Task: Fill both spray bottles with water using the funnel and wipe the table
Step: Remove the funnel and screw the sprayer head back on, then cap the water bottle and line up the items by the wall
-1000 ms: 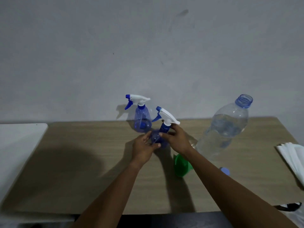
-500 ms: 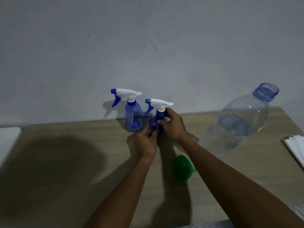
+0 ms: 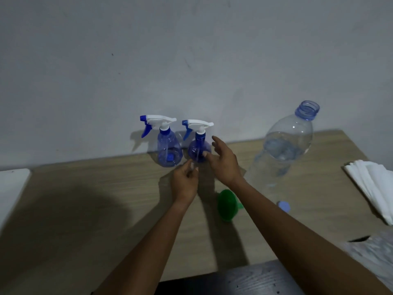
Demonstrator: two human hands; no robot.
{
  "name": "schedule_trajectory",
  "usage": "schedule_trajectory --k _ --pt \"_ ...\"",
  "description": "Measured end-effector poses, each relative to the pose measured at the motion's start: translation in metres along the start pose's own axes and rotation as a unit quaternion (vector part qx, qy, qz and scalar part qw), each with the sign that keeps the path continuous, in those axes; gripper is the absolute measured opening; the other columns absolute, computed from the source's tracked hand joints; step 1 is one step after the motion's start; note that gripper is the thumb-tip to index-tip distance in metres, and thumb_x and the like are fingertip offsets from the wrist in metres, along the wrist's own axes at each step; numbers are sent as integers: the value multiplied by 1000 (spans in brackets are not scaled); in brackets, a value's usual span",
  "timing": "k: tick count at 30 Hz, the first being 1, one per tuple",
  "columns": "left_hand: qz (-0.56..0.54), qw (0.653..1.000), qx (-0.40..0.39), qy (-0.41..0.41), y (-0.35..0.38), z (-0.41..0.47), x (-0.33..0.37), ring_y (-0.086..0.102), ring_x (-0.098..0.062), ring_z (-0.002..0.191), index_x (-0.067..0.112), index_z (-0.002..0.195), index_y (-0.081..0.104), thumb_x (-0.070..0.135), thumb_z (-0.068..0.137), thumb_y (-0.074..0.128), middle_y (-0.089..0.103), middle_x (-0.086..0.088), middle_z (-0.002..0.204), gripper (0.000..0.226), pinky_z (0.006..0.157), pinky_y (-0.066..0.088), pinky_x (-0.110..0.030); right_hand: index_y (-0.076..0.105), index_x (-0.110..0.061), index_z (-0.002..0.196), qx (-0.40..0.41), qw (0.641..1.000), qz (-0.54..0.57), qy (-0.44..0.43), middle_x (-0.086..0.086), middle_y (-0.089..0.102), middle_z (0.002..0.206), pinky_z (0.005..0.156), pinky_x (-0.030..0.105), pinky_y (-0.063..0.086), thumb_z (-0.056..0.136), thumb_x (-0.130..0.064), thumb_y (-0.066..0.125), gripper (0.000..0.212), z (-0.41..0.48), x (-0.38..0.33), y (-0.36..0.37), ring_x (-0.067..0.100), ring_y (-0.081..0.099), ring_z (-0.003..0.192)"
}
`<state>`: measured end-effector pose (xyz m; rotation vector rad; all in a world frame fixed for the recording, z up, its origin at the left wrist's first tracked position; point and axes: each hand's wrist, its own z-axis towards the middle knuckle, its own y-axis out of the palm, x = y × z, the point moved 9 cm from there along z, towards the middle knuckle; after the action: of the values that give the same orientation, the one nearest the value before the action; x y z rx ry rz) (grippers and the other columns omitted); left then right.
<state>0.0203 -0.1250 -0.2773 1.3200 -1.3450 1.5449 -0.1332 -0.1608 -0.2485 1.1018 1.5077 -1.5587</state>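
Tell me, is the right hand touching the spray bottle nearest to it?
Cannot tell. In the head view the thumb of the open right hand overlaps the body of that spray bottle, but it shows neither contact nor gap.

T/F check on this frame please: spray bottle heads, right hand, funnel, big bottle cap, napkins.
1. The left spray bottle and the right spray bottle both have their trigger heads on. True.
2. The right hand grips a spray bottle. False: its fingers are spread beside the right spray bottle and grip nothing.
3. The funnel sits in a bottle neck. False: it lies on the table by the right forearm.
4. The big bottle is uncapped. True: its cap lies on the table.
5. The left hand holds the napkins. False: they lie at the table's right edge, and the left hand holds nothing.
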Motion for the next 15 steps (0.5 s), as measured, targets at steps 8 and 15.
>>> schedule_trajectory --k 8,15 --pt "41 996 -50 66 20 -66 31 61 -11 121 15 132 62 24 88 71 65 -1 132 46 104 50 -33 73 -16 118 65 992 -29 -103 -7 74 113 92 22 54 92 -17 71 25 -126 25 -84 3 67 106" --pt "62 987 -83 120 94 -103 91 41 1 129 21 151 36 35 73 84 48 6 149 93 100 37 -15 68 -20 125 124 975 -177 52 4 65 127 94 37 53 88 -30 75 39 -123 123 -169 22 61 114"
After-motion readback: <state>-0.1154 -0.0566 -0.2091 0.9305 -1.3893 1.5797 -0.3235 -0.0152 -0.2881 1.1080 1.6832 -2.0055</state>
